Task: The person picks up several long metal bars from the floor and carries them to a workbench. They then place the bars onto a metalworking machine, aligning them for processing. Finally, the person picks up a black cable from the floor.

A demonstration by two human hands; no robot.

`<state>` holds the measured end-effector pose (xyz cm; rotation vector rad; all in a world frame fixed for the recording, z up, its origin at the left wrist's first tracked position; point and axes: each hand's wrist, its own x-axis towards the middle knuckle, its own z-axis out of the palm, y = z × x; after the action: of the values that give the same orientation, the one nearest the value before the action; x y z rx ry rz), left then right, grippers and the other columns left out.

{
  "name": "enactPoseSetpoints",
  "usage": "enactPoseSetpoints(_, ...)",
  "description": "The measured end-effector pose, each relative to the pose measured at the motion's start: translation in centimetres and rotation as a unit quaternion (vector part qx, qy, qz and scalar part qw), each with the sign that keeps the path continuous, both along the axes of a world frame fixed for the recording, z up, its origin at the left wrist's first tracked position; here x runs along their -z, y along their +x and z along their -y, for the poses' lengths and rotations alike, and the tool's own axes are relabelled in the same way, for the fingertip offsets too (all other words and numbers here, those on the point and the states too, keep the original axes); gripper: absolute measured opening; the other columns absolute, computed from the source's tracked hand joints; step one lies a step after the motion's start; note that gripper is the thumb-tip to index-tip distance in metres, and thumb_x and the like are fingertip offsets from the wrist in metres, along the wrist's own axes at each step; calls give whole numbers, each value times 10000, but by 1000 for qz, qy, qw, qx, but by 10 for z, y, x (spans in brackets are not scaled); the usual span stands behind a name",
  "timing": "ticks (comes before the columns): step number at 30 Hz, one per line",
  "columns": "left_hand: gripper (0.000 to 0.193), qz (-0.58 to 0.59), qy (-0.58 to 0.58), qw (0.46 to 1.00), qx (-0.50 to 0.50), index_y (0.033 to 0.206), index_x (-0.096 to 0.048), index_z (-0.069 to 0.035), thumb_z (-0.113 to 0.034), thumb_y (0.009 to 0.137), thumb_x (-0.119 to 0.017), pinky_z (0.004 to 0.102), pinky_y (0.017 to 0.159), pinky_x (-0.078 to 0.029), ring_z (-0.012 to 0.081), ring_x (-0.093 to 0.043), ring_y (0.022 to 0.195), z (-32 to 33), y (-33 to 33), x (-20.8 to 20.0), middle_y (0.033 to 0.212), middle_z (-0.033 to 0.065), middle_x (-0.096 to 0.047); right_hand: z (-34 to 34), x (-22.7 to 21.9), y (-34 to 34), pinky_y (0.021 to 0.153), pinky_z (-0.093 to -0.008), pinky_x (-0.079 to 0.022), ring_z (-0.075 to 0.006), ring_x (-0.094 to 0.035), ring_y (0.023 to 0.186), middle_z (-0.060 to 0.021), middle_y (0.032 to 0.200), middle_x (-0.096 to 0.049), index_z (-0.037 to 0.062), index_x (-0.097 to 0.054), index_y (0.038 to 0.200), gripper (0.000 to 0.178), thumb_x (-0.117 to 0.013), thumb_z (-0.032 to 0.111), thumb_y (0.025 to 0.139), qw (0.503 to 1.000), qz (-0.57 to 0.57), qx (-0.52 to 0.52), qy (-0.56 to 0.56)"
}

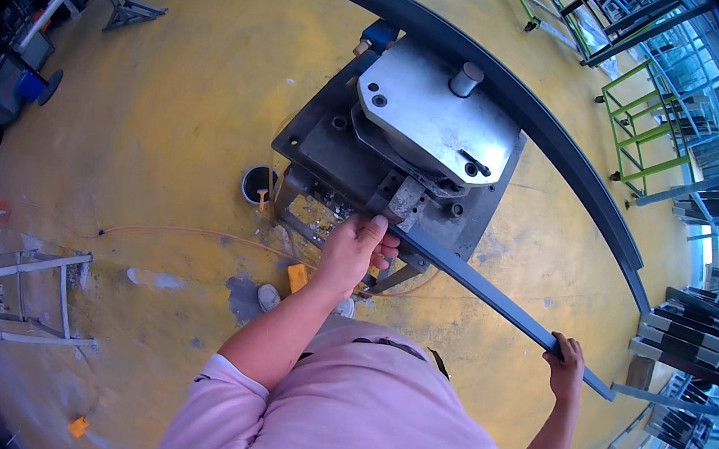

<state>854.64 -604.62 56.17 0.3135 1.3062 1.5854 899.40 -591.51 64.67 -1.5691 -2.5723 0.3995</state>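
A long dark grey metal profile [494, 304] runs from the front of a metal die press [438, 112] out to the right. My left hand [358, 247] is closed around the profile's inner end, with the thumb on top, right beside a small steel block [406, 202] on the press base. Farther along, near the outer end, my right hand [566, 359] grips the same bar from the side. The inner tip of the profile is hidden at the block and my fingers. The press has a shiny top plate with a round post [467, 80].
Long dark profiles [564, 115] lie across the far side of the press. Below it stand a black bucket [258, 184] and a yellow foot pedal [297, 277], with an orange hose [195, 232] along the floor. Green-framed carts [648, 135] and stacked profiles [694, 337] stand at right.
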Motion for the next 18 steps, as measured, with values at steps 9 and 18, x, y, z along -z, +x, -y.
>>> enactPoseSetpoints(9, 392, 6, 21, 1000, -4, 1065, -580, -17, -405, 1015, -565, 267, 626, -553, 162, -688, 764, 6, -16, 5, 926, 95, -700, 5, 1, -40, 778, -398, -466, -294, -568, 870, -109, 881, -609, 49, -661, 1177, 485, -777, -5, 710, 1000, -8, 10, -26)
enactPoseSetpoints(18, 445, -53, -13, 998, -32, 1006, -562, -1, -446, 1010, -556, 265, 559, -516, 123, -645, 648, 15, -65, -11, 839, 77, -687, 17, 10, -111, 794, -420, -455, -336, -560, 889, -123, 892, -599, 29, -631, 1152, 406, -749, 46, 764, 999, 8, -50, 10)
